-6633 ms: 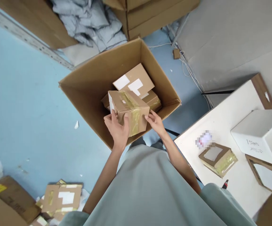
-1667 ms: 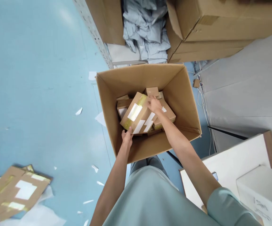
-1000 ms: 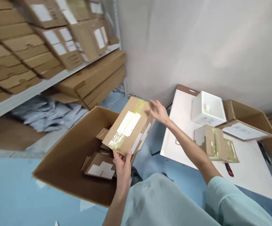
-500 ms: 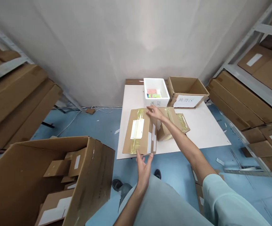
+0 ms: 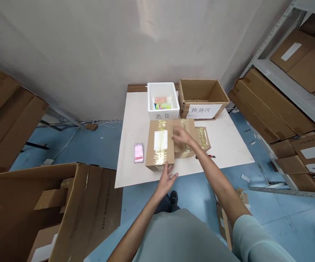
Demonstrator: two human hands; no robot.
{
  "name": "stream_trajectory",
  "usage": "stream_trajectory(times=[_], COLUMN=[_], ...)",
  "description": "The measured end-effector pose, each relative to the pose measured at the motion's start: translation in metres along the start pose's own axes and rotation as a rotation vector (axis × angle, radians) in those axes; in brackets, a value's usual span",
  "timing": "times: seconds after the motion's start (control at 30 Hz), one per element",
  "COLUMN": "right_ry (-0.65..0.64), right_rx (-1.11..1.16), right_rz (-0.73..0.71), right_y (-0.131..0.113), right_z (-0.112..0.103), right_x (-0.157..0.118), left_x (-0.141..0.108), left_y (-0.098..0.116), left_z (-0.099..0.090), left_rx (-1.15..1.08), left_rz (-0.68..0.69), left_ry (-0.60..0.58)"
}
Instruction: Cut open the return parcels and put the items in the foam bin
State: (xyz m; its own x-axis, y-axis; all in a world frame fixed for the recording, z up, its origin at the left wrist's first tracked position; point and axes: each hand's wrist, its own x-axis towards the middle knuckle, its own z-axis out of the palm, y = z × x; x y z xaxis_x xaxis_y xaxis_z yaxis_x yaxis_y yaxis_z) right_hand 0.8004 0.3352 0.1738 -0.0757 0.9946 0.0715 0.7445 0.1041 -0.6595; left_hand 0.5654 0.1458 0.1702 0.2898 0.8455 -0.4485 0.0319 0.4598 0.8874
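A large taped cardboard box (image 5: pixel 152 145) with a white label stands on the white table (image 5: pixel 130 116). My left hand (image 5: pixel 166 181) is at its front right corner, fingers spread, fingertips against the box or very close to it. My right hand (image 5: pixel 182 136) is blurred at the box's right side, in front of a second taped carton (image 5: pixel 189 128); whether it touches either is unclear. A smaller taped box (image 5: pixel 205 140) sits right of that carton. Left of the large box lies a phone-like item (image 5: pixel 139 153) with a pixelated pink screen.
Behind stand a white bin (image 5: pixel 163 115) holding small packets and an open carton (image 5: pixel 204 111) with a handwritten sign. A red-and-black cutter (image 5: pixel 211 156) lies near my right forearm. A big open box (image 5: pixel 92 203) of cartons stands left, loaded shelving (image 5: pixel 280 78) right.
The large box has shifted right and turned straighter, now against the second carton. The phone-like item and the cutter have come into sight. My view has shifted too.
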Motion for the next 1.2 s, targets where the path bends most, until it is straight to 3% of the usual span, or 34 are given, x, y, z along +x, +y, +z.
stream_trajectory(times=[0.1,0.2,0.27,0.33,0.4,0.53,0.7,0.87,1.2], right_ry=[0.009,-0.009,-0.021,-0.017,-0.013,0.002,0.050,0.106,0.137], right_rx=[0.052,0.039,-0.009,-0.068,-0.116,-0.142,-0.118,-0.112,-0.067], right_rz=[0.052,0.094,0.111,0.114,0.130,0.183,0.202,0.232,0.253], right_y=[0.003,-0.002,-0.005,-0.009,-0.010,-0.005,0.014,0.050,0.140], right_z=[0.014,0.033,0.047,0.060,0.071,0.084,0.080,0.053,-0.019], right_x=[-0.057,-0.119,-0.149,-0.165,-0.170,-0.161,-0.153,-0.142,-0.113], left_x=[0.016,0.031,0.041,0.053,0.066,0.087,0.103,0.129,0.198], left_y=[0.015,0.026,0.029,0.030,0.030,0.030,0.041,0.053,0.083], left_z=[-0.043,-0.098,-0.127,-0.145,-0.151,-0.139,-0.115,-0.077,0.031], left_rx=[0.000,0.047,0.114,0.156,0.149,0.093,0.120,0.126,0.156], left_rz=[0.079,0.181,0.182,0.150,0.107,0.046,-0.042,-0.023,0.016], left_ry=[0.077,0.327,0.422,0.408,0.312,0.106,0.071,0.092,0.072])
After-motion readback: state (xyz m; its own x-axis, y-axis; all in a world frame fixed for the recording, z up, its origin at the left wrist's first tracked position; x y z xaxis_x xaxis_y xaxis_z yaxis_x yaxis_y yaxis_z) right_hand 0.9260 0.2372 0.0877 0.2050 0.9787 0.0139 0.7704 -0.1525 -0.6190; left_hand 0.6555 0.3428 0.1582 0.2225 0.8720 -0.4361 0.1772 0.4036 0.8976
